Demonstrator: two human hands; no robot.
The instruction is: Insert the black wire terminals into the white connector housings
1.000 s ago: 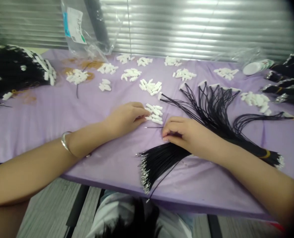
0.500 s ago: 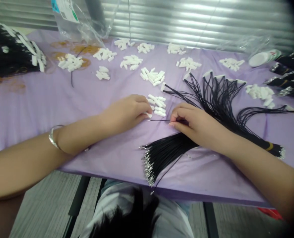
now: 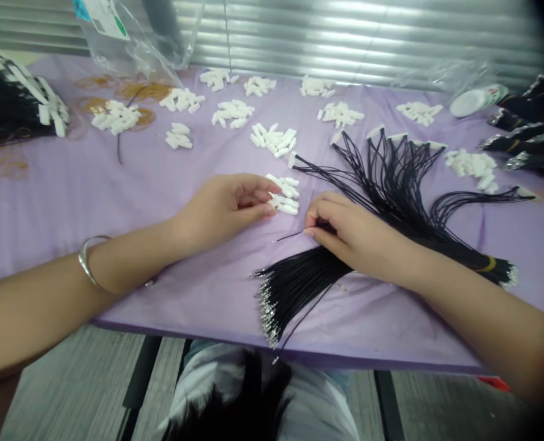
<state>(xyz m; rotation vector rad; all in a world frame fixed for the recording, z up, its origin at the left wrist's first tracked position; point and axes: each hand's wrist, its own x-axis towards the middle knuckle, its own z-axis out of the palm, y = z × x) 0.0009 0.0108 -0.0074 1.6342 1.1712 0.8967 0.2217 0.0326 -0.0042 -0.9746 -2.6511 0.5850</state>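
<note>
- At the middle of the purple cloth (image 3: 198, 294), a thin black wire (image 3: 290, 236) sticks out leftward from the right hand (image 3: 339, 226), its tip free.
- The right hand pinches this wire between thumb and forefinger, the fingers closed together.
- To the left, the left hand (image 3: 226, 208) has thumb and forefinger parted, with their tips at the near pile of white connectors (image 3: 289, 207); whether they touch it I cannot tell.
- On the near side of the right hand lies a fan of black wires (image 3: 290, 275), metal ends to the left.
- Beyond the right hand, black wires fitted with white connectors (image 3: 391, 177) spread toward the far side.
- Farther off, more white piles (image 3: 233, 113) dot the cloth.
- At far left stands a clear plastic bag (image 3: 116, 52), before the blinds (image 3: 299, 37).
</note>
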